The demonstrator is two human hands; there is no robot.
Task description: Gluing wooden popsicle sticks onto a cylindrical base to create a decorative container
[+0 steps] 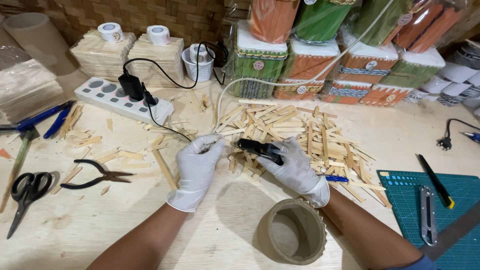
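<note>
Wooden worktop [100,230]: right hand [295,170] grips black glue gun [257,150]; left hand [197,167] pinches something hidden; bare room at 7 o'clock.

Small handicraft workshop: a plywood tabletop [100,225] was strewn with a heap of flat wooden sticks [295,135], with scissors [25,192], pliers [100,176], a green cutting mat [450,200] and a power strip [120,100] around it. Along the woven-mat wall [150,15] stood stacked stick bundles [155,57] and wrapped, finished stick-clad containers [310,55] in green and orange.
</note>
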